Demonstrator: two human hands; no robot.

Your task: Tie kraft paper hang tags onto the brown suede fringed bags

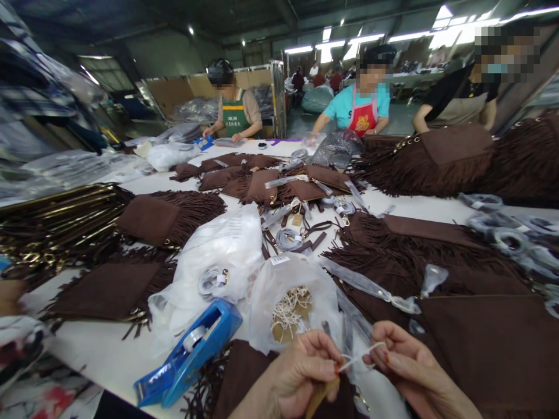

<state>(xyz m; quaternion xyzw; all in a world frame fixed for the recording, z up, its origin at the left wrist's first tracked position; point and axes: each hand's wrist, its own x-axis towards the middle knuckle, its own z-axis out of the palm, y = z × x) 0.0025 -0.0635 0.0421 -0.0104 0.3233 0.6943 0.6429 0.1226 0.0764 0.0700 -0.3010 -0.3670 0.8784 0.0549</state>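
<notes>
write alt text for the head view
A person's left hand and right hand pinch white string over fringed brown bags. Nearby are an open plastic bag of strung tan tags and a blue tape dispenser; co-workers are across the white table.

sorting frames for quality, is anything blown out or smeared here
Head view, upper right: the strip lights glare white; head view, left edge: the plastic packs look smeared and stretched; head view, foreground: the left hand, right hand and blue tape dispenser look fairly clear.

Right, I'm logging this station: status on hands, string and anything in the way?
Left fingers, right fingers: pinching white string. Tan tag at left fingers. Open plastic bag just beyond; blue tape dispenser leftward, not blocking.
</notes>
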